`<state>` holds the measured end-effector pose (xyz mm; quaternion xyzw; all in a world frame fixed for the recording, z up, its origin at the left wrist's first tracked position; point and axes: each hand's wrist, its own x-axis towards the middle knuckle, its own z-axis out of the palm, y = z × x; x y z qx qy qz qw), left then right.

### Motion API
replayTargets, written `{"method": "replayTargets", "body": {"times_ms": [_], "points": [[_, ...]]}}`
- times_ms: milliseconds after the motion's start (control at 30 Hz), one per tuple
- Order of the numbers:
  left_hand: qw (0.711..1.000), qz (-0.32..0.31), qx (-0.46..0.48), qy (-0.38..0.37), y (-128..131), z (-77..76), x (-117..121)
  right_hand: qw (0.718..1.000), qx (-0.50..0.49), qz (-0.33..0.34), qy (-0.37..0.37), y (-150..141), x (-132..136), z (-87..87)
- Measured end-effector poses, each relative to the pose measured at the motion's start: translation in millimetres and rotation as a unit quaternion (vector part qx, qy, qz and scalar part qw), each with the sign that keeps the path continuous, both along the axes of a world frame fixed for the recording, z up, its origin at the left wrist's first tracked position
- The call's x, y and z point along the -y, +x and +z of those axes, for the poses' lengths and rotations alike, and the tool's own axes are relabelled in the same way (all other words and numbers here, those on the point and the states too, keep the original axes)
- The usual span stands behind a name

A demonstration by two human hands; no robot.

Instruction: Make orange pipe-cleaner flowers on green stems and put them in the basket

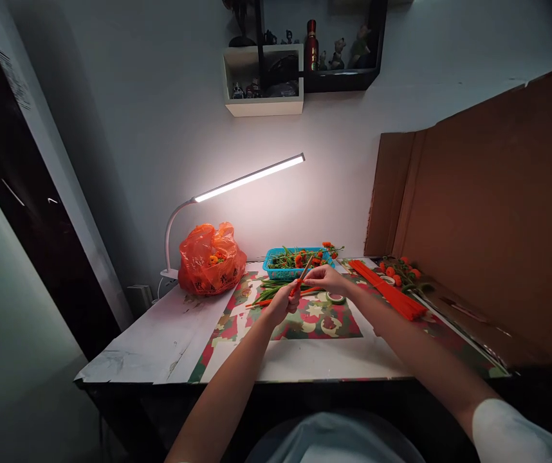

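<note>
My left hand [285, 303] is closed round a slim, pointed tan thing [307, 267] that sticks up out of the fist, with orange at its base; its exact kind is too small to tell. Close beside it, my right hand [325, 278] has its fingers pinched together, and what lies in them is hidden. Beneath both hands, a bundle of green stems [269, 294] and some orange strips [259, 303] lie on the patterned sheet [295, 329]. A roll of green tape [336, 298] rests just right of the left hand.
Behind the hands stands a blue basket [272, 271] of orange flowers. An orange plastic bag [212, 263] sits left, under a lit lamp [251, 177]. To the right lie long orange strips [389, 292] and more orange flowers [394, 275], beside a cardboard sheet [488, 206].
</note>
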<state>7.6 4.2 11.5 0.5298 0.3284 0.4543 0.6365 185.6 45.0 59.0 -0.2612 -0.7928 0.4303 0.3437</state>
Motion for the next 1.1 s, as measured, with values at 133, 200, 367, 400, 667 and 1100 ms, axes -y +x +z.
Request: {"method": "replayTargets", "body": {"times_ms": [133,200,367,400,667,1100], "points": [[1.0,-0.008,-0.007,0.018,2,-0.4,3,0.999,0.029,0.026,-0.005,3,-5,-1.1],[0.999,0.004,-0.02,0.031,2,-0.1,4,0.997,0.058,0.046,-0.008,4,-7,-0.1],[0.988,0.017,-0.109,0.105,1,-0.4,5,0.987,0.14,0.081,-0.012,12,-8,11.9],[0.983,0.016,-0.133,0.124,1,-0.5,5,0.985,0.154,0.079,-0.011,13,-7,15.2],[0.917,0.018,-0.313,0.247,-2,1.0,10,0.943,0.319,0.046,0.086,10,-1,34.0],[0.818,0.227,-0.466,0.248,-3,-7.5,-1,0.773,0.467,-0.149,0.403,-27,27,20.4]]}}
